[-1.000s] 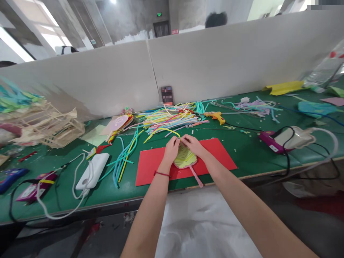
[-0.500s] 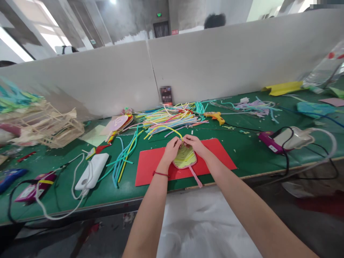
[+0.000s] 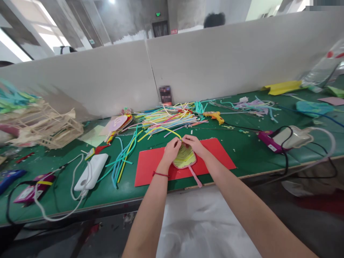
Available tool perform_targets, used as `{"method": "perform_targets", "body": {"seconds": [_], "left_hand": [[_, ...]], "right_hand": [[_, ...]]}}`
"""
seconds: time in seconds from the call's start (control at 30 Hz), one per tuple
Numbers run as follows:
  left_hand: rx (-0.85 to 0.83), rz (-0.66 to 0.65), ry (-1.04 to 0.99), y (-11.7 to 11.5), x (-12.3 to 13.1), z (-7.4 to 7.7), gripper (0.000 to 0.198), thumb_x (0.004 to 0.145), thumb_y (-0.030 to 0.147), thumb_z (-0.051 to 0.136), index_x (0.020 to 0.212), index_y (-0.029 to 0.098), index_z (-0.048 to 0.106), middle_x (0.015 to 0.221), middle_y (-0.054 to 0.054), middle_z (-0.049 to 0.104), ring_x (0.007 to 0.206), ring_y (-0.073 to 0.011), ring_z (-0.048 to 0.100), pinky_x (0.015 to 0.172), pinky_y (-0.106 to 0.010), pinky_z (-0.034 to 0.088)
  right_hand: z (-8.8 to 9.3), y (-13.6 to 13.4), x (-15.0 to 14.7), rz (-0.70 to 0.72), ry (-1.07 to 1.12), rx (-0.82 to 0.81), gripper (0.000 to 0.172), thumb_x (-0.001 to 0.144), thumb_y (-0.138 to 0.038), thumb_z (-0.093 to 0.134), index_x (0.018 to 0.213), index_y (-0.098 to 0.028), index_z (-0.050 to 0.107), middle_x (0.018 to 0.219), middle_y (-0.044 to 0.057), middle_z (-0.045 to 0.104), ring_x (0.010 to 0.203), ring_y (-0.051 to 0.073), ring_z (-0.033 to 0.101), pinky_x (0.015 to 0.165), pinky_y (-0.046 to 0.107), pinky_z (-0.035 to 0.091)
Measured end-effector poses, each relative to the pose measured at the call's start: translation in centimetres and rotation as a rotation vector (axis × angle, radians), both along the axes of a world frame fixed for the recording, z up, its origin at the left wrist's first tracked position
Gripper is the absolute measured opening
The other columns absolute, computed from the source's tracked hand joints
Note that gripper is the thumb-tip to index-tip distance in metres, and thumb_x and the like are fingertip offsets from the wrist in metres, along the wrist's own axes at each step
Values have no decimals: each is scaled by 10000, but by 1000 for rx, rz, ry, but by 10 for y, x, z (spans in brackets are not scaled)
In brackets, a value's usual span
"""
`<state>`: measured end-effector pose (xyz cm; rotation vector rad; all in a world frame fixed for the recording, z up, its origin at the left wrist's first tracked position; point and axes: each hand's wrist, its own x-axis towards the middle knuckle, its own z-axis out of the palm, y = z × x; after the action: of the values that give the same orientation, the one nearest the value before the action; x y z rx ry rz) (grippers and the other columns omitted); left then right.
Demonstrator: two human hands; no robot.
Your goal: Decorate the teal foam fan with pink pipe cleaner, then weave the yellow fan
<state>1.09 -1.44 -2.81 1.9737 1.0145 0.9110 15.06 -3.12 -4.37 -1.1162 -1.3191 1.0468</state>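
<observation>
Both hands meet at the far edge of a small yellow-green fan-shaped piece [image 3: 185,157] with a pink rim and a pink handle [image 3: 196,178] that points toward me. My left hand [image 3: 172,148] is closed, fingers pinched at the piece's upper left edge, where a yellow strip [image 3: 166,128] curves away to the left. Close beside it, my right hand [image 3: 194,144] is closed on the upper right edge of the same piece. Beneath lies a red board [image 3: 150,165] on the green table [image 3: 249,150].
Behind the hands lies a pile of coloured strips [image 3: 166,120], with a yellow glue gun [image 3: 215,116] to its right. Teal and yellow strips [image 3: 125,156], a white power bank [image 3: 91,172] and a wooden frame [image 3: 56,129] are at left. Purple-based device [image 3: 272,141] sits right.
The free end of the yellow strip has shifted slightly to the left. Both hands have kept nearly the same place on the fan-shaped piece.
</observation>
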Motion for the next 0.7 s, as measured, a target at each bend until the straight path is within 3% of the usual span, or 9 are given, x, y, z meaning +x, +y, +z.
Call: {"method": "perform_targets", "body": {"seconds": [0.2,0.33,0.7], "left_hand": [[-50,-107,-47,-3,1,1,218,803,217,412,587,189,416,548,43,431,533,-106,408,548,-221,356],[-52,-137,-42,-4,2,3,232,787,200,437,555,184,430,542,35,469,535,-105,443,570,-224,379],[-2,-51,9,-6,5,1,219,852,262,483,646,190,476,591,41,521,626,-118,503,653,-226,388]], "right_hand": [[0,-2,-3,-49,11,29,482,771,-593,497,496,-203,430,478,-40,406,499,111,398,530,273,337],[1,-2,-2,-52,34,30,411,698,-572,605,560,-202,489,510,-47,441,493,107,413,500,261,341],[2,1,2,-127,171,23,369,634,-555,678,675,-213,547,505,-62,462,457,92,399,464,247,328]]}}
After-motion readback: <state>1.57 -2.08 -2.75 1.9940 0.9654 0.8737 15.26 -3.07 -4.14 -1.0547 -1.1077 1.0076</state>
